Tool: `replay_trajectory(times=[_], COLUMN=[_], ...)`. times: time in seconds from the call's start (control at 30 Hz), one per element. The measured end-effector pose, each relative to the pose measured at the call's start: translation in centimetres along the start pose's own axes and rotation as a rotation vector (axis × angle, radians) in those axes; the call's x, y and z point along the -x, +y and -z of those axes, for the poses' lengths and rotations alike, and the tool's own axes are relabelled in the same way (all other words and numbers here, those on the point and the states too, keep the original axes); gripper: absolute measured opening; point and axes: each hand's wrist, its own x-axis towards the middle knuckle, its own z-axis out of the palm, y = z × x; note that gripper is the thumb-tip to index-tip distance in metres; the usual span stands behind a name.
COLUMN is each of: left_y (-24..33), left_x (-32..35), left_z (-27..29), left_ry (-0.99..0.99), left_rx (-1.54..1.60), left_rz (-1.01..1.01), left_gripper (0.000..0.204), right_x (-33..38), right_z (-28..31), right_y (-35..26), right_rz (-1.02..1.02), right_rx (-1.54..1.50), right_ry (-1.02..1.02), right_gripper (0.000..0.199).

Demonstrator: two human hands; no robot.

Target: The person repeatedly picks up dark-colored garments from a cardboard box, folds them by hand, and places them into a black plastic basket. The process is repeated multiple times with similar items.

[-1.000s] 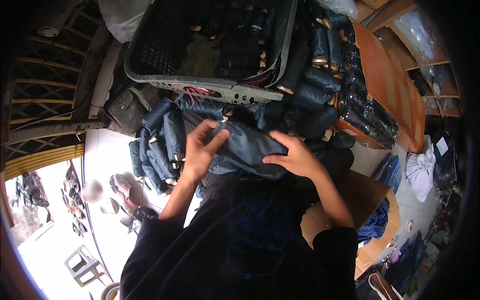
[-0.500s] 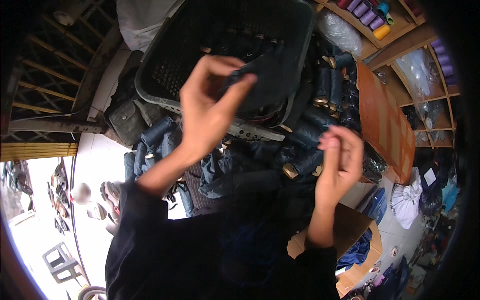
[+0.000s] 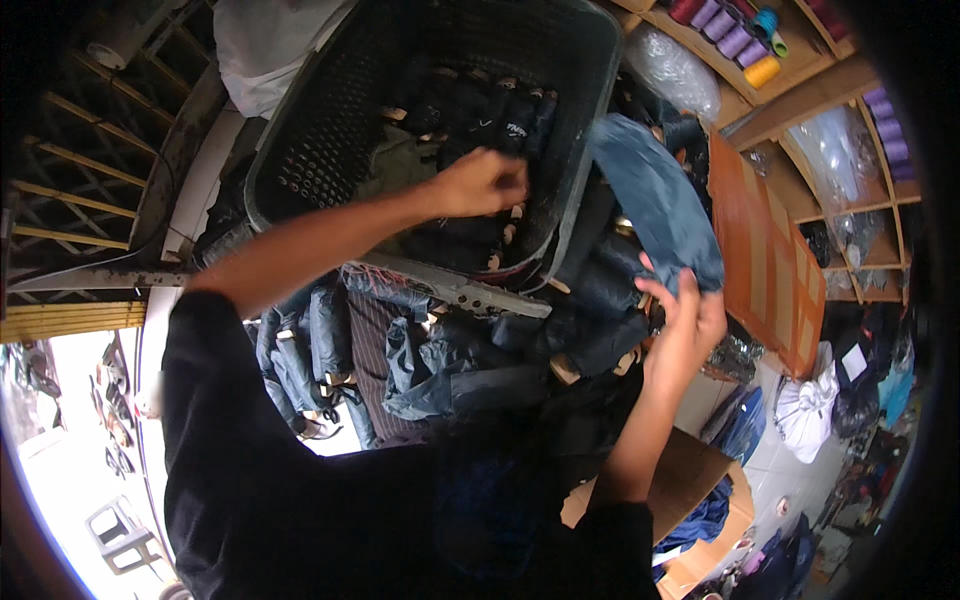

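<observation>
My left hand (image 3: pixel 480 182) reaches into a dark plastic basket (image 3: pixel 300 150) and rests among rolled dark cloth bundles (image 3: pixel 470 110) inside it; its fingers are curled, and I cannot see whether they hold one. My right hand (image 3: pixel 685 310) is raised beside the basket's right rim, gripping the lower end of a loose blue denim piece (image 3: pixel 655 200) that hangs upward from it. Below the basket lies a heap of rolled denim pieces (image 3: pixel 330 350) and loose dark cloth (image 3: pixel 450 370).
Wooden shelves (image 3: pixel 800 110) at the upper right carry coloured thread spools (image 3: pixel 735 35) and plastic bags. An orange-brown board (image 3: pixel 765 260) stands right of the basket. A white cloth (image 3: pixel 265 45) lies at the basket's upper left. A cardboard box (image 3: pixel 690 470) sits lower right.
My left hand has moved from above the basket rim down into the basket with the bundle. My right hand has picked up a blue denim piece.
</observation>
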Motion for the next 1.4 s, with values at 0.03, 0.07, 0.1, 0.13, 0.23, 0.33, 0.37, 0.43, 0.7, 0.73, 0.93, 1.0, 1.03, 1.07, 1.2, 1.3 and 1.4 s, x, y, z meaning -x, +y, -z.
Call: replay_trajectory(times=[0.03, 0.07, 0.1, 0.13, 0.23, 0.33, 0.37, 0.43, 0.7, 0.73, 0.93, 1.0, 1.03, 1.07, 1.2, 1.3, 1.4], left_y=[-4.2, -8.2, -15.4, -20.7, -16.9, -13.7, -14.1, -15.2, -20.1, -20.5, -17.4, -11.2, -9.8, -8.0, 6.0, 13.8, 18.8], left_x=[-0.7, -1.0, -0.2, 0.0, -0.4, 1.6, 1.9, 2.3, -0.9, -1.1, -4.4, -5.1, -4.7, -5.1, -0.9, 2.8, 6.1], left_z=[-0.7, -1.4, -3.5, -5.4, -6.4, -5.9, -5.9, -6.1, -4.9, -5.0, -2.2, 2.7, 4.8, 6.3, 8.7, 3.6, -3.8], left_ry=[-0.234, -0.591, -0.599, -0.609, -0.733, -0.570, -0.546, -0.499, -0.549, -0.578, -0.996, -0.848, -0.685, -0.543, -0.143, 0.141, -0.070], left_rx=[-0.270, -0.524, -0.664, -0.801, -0.898, -0.791, -0.774, -0.741, -0.407, -0.322, -0.456, -0.433, -0.359, -0.284, -0.162, -0.376, -0.337], left_rz=[0.042, -0.002, -0.184, -0.378, -0.062, 0.146, 0.160, 0.190, 0.084, 0.102, 0.440, 0.365, 0.319, 0.244, 0.083, -0.366, -0.654], left_gripper=[0.015, 0.032, 0.053, 0.074, 0.114, 0.126, 0.125, 0.123, 0.106, 0.104, 0.085, 0.078, 0.069, 0.061, 0.053, 0.053, 0.064], right_x=[0.2, 0.5, 1.2, 1.8, 3.7, 4.9, 5.0, 5.3, 5.9, 5.9, 6.8, 7.5, 7.5, 7.4, 7.0, 8.1, 9.7], right_z=[0.9, 1.9, 2.9, 3.8, 6.9, 8.9, 9.2, 9.6, 10.0, 9.7, 9.6, 11.7, 11.4, 10.5, 8.4, 10.0, 10.9], right_y=[0.0, 0.7, 1.1, 1.2, 1.9, 2.9, 3.1, 3.4, 4.1, 3.9, 3.0, 4.0, 4.0, 3.3, 1.6, 2.5, 0.5], right_rz=[-0.036, -0.056, -0.079, -0.112, -0.186, -0.244, -0.262, -0.303, -0.367, -0.363, -0.333, -0.207, -0.095, 0.013, 0.010, -0.176, -0.732], right_rx=[-0.009, -0.011, -0.016, 0.005, 0.078, 0.102, 0.100, 0.123, 0.141, 0.123, 0.303, 0.665, 0.737, 0.825, 0.704, 0.253, -0.713], right_ry=[0.049, 0.072, 0.097, 0.125, 0.178, 0.194, 0.200, 0.160, 0.109, 0.118, 0.239, 0.110, 0.040, -0.002, -0.348, -0.307, -0.424], right_gripper=[0.027, 0.027, 0.027, 0.026, 0.026, 0.027, 0.027, 0.026, 0.026, 0.026, 0.026, 0.024, 0.025, 0.029, 0.041, 0.060, 0.076])
